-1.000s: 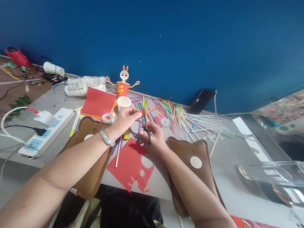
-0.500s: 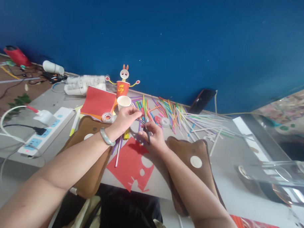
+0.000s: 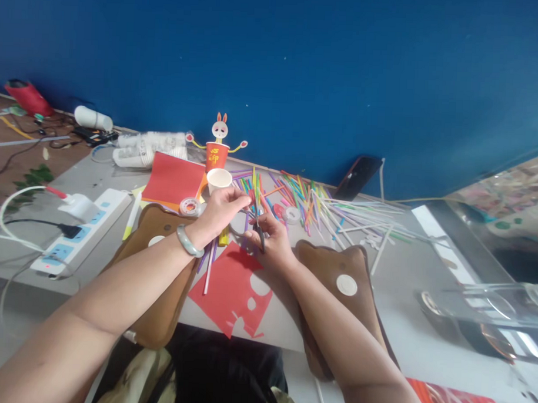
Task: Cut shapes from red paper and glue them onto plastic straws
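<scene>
A small red paper piece (image 3: 251,195) is hanging just beside dark-handled metal scissors (image 3: 259,226) above the grey table (image 3: 400,247); the left hand (image 3: 222,208) is pinching it closed, the right hand (image 3: 275,244) curling around the handles. Brown bear-shaped cushions (image 3: 365,305) are bounding a gap, where a hole-cut red sheet (image 3: 228,279) is nearing the front edge.

Diffuse light left a soft shadow on red paper (image 3: 222,285) below the scissors (image 3: 261,234); far right of them, clear plastic (image 3: 477,308) looked blurred and stretched.
</scene>
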